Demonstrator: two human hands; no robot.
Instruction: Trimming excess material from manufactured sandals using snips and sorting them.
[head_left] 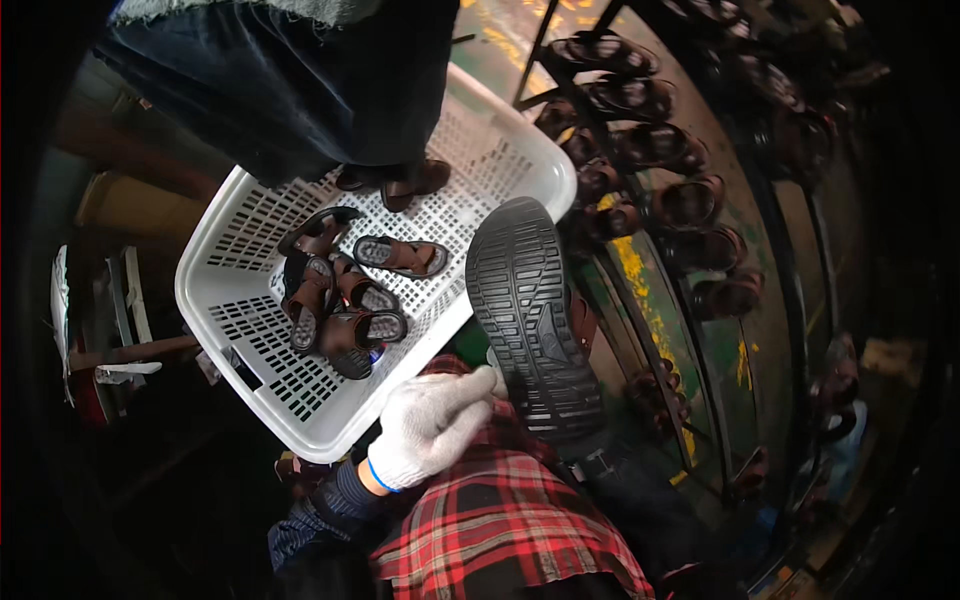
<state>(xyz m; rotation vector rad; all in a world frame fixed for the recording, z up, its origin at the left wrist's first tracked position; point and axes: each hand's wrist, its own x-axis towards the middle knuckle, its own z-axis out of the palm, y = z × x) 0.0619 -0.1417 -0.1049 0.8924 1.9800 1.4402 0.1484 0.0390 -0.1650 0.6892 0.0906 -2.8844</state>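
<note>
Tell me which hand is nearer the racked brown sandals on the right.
Right. The right hand, apparently hidden behind the black sole, seems closer to the racked sandals; the gloved left hand is farther left, beside the white basket's rim.

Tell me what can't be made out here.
In the head view:
Sandal: upper mostly hidden behind its black sole.
Right hand: out of sight, seemingly behind that sole.
Left hand: blurred; contact with the sole unclear.
Basket: far side partly covered by another person's dark clothing.
That person: upper body cut off by top edge.
Upper-right sandals: dark, blurred.
</note>
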